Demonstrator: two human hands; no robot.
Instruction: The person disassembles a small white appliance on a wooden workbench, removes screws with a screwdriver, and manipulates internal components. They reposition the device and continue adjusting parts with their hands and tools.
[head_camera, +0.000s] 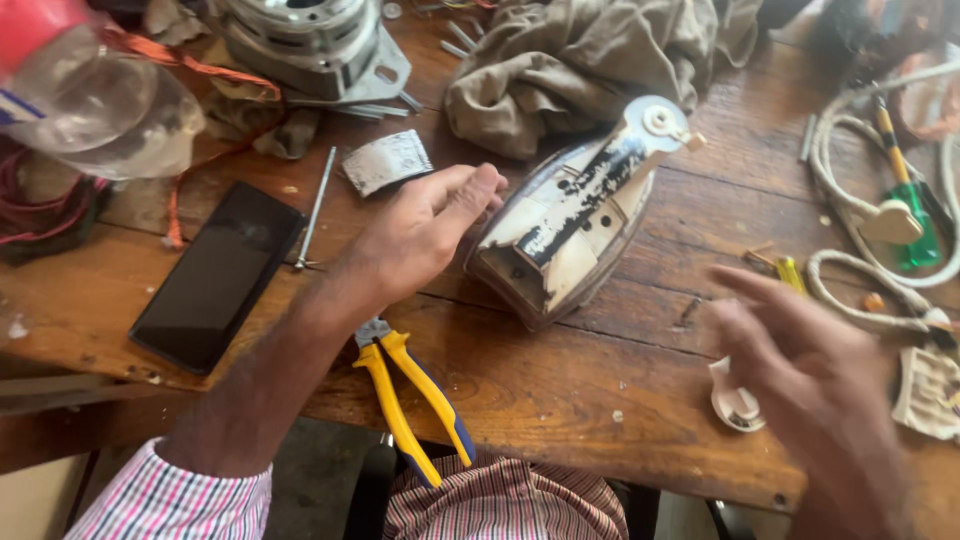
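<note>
A worn brown wooden workbench (620, 370) carries everything. On it, at the far edge, lies a crumpled olive-drab cloth (590, 60), and just in front of that sits an opened old clothes iron with a scorched cream and black top plate (570, 225), tilted on its side near the middle of the bench. The left hand (420, 235) rests against the iron's left flank, fingers loosely curved and touching its rim, not clamped around it. The right hand (810, 370) hovers blurred above the bench at the right, fingers spread, holding nothing. A black smartphone (215, 275) lies flat at the left. Yellow-and-blue-handled pliers (410, 395) lie under the left wrist. A small white plastic part (735, 400) sits below the right hand.
</note>
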